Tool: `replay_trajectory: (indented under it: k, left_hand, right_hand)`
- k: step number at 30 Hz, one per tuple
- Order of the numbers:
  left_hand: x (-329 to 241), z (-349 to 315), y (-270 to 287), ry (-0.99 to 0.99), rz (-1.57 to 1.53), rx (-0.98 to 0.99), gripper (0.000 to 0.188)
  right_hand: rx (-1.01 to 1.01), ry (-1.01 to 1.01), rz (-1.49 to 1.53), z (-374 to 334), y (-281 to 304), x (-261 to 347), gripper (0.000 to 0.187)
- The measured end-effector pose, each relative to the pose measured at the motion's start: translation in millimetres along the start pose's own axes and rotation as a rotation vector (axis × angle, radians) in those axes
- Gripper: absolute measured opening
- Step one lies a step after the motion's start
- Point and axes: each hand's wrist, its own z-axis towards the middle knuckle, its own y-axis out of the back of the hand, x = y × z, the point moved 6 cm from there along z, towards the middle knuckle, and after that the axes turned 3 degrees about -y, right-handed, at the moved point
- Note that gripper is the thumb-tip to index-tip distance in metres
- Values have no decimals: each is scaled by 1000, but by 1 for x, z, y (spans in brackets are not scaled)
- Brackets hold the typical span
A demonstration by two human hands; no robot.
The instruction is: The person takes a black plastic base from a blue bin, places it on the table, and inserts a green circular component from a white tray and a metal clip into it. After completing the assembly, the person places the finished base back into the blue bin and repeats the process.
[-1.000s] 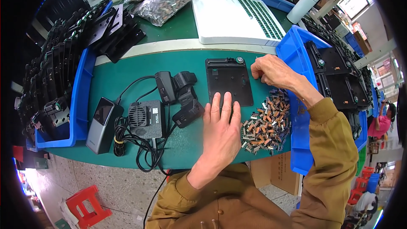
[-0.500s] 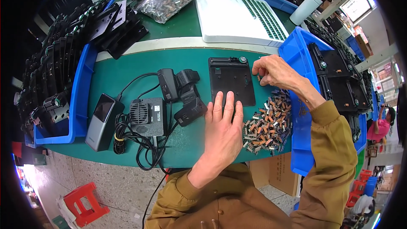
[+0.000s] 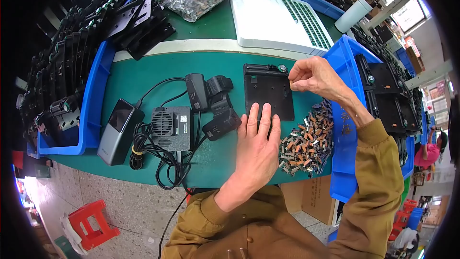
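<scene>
A flat black plastic panel [image 3: 268, 98] lies on the green mat, with a raised bar and a small round green-and-silver piece along its far edge. My left hand [image 3: 258, 151] is flat and open, its fingertips resting on the panel's near edge. At the panel's right edge, my right hand [image 3: 317, 77] is closed in a pinch; whatever sits between thumb and forefinger is too small to make out. Just nearer than that hand is a heap of small orange, silver and black parts [image 3: 306, 144].
Blue bins of black panels flank the mat, a left bin [image 3: 91, 110] and a right bin [image 3: 341, 168]. Left of the panel are a black camera-like device [image 3: 220, 108], a boxy unit [image 3: 171, 127], coiled cables and a grey power bank [image 3: 119, 132]. Behind lies a white foam tray [image 3: 261, 19].
My right fingertips have shifted slightly left to the panel's right edge, and the curled fingers have straightened into a pinch. My left hand stays on the panel. The whole view has shifted a little.
</scene>
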Motion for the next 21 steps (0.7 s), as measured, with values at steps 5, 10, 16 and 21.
replay_trajectory:
  k: [5, 10, 16, 21]
  left_hand:
    - [2, 0, -1, 8, -9, 4, 48]
    - [1, 0, -1, 7, -17, 7, 48]
    - [2, 0, -1, 1, -24, -1, 48]
    - [2, -1, -1, 1, -17, 2, 48]
  right_hand:
    - [15, 42, 36, 5, -13, 2, 19]
    - [61, 40, -42, 1, -21, 2, 13]
    - [27, 6, -119, 0, -19, 3, 17]
    - [16, -28, -62, -1, -20, -3, 17]
